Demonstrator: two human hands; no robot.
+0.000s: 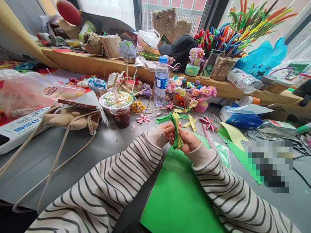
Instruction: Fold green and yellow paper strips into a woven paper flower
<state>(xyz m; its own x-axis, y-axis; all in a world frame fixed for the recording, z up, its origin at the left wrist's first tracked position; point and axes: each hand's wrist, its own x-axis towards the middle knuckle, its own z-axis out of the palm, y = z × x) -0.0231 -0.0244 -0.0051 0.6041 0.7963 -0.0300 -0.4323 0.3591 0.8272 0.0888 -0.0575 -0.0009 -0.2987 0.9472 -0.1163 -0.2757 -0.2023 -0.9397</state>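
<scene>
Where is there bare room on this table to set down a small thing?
A grey table patch lies free between the drink cup, tan bag and left sleeve. The green sheet, between left and right sleeve below the folded bundle, also looks bare. Crowded: the back, around bottle and flowers, and the right, by the blue pack.

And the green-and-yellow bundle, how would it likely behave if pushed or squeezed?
The bundle is probably light for its size, as it looks like thin folded paper. Its ends would likely flex, since they spread into separate layers. The waist seems stiffer, because the layers are gathered tightly there.
</scene>
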